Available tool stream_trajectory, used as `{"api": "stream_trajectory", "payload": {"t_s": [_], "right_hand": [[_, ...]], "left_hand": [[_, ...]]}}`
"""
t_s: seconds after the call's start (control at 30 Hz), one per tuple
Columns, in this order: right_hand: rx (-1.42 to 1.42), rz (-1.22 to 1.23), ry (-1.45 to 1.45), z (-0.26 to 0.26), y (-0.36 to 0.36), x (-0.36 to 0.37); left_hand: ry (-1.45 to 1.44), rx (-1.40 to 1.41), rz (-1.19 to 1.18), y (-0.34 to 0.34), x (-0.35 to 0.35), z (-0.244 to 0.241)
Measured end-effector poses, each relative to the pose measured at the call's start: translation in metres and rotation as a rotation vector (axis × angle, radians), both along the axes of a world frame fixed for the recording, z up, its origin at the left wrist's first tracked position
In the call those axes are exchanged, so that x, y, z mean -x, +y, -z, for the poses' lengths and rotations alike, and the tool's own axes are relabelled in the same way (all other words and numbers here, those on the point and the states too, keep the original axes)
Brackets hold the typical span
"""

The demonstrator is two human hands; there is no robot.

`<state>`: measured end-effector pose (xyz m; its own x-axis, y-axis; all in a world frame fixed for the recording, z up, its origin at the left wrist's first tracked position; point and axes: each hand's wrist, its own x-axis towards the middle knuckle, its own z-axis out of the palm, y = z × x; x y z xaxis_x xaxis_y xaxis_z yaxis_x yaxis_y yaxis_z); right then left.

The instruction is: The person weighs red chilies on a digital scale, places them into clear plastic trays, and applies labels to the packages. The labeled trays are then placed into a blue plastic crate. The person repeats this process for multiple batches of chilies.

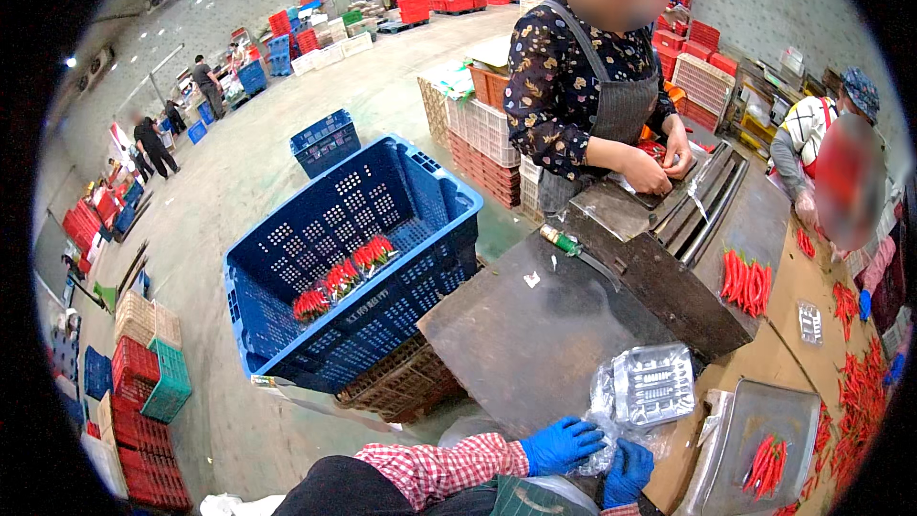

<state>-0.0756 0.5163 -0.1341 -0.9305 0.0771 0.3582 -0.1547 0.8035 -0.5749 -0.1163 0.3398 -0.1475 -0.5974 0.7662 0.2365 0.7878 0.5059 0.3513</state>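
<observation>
Clear plastic trays [655, 383] lie stacked, partly in a crinkled clear plastic bag [600, 437], at the table's near edge. My left hand [564, 446], in a blue glove, rests on the bag's left side with fingers spread a little. At the bag's lower right is my right hand [629, 471], also blue-gloved, its fingers curled at the plastic; whether they pinch it is unclear. To the right, red chili peppers [766, 466] lie on a grey metal tray [759, 401]. Packed chilies [342, 276] sit inside a large blue plastic crate [358, 315] at left.
A knife [580, 254] with a green and white handle lies beside a wrapping machine [645, 258]. Across it a co-worker [594, 86] handles chilies. More chilies [746, 283] lie on the machine's right side; another co-worker [809, 136] stands at far right near a chili heap [860, 387].
</observation>
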Motion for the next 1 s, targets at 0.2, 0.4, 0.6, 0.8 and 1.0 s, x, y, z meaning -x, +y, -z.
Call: {"api": "stream_trajectory", "payload": {"t_s": [0.2, 0.4, 0.6, 0.8, 1.0], "right_hand": [[-0.032, -0.077, 0.042, -0.01, 0.001, 0.003], [-0.017, -0.085, 0.026, -0.005, 0.005, 0.002], [0.01, -0.092, 0.021, -0.001, 0.008, 0.001], [0.025, -0.074, 0.078, -0.002, 0.008, -0.001], [0.079, -0.106, 0.126, -0.002, 0.018, 0.002]], "left_hand": [[-0.038, -0.118, -0.129, -0.003, -0.006, -0.011], [-0.02, -0.04, -0.368, 0.008, -0.002, -0.012], [0.037, 0.082, -0.376, 0.01, -0.003, -0.017], [0.079, 0.121, -0.384, 0.013, -0.003, -0.017], [0.13, 0.129, -0.394, 0.021, -0.003, -0.023]]}}
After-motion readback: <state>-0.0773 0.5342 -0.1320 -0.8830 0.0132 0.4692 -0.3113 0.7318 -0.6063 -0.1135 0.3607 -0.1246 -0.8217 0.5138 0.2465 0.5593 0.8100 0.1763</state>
